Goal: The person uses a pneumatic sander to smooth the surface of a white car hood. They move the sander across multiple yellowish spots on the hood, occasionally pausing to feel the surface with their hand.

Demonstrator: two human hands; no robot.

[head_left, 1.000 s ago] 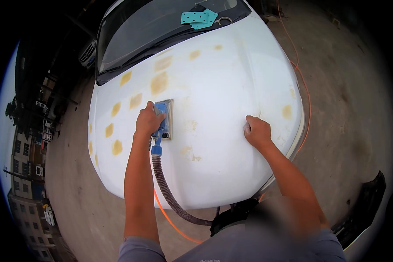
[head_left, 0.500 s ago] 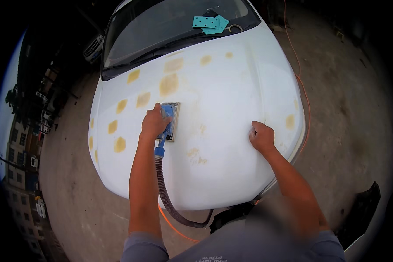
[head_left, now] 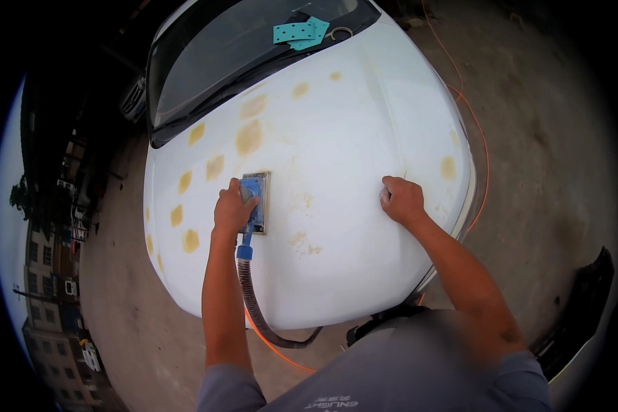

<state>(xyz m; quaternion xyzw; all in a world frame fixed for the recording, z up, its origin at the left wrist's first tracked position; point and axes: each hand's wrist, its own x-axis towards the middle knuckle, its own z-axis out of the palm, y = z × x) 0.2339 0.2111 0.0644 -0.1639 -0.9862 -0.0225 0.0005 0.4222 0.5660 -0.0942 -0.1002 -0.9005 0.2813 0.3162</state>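
Observation:
On the white car hood [head_left: 336, 275], my left hand [head_left: 233, 206] grips a blue sander [head_left: 254, 189] with a square pad, resting flat near the middle; a ribbed hose [head_left: 248, 295] runs down from it toward me. Yellowish patches [head_left: 248, 137] dot the hood above and left of the sander, with fainter mottled marks right of it. My right hand [head_left: 404, 200] is closed on the hood's right part, near a crease; whether its curled fingers hold anything is hidden.
Turquoise perforated sheets [head_left: 295, 31] and a ring-shaped item [head_left: 339, 32] lie at the windshield's base. An orange hose [head_left: 485, 158] loops on the concrete floor at right, near a black panel [head_left: 577, 309]. Vehicles and buildings [head_left: 41, 281] stand at the left.
Relative to the patches, the sander in my left hand has slid slightly toward me. My right hand stays closed at the hood's right. The whole view has shifted a little with my head.

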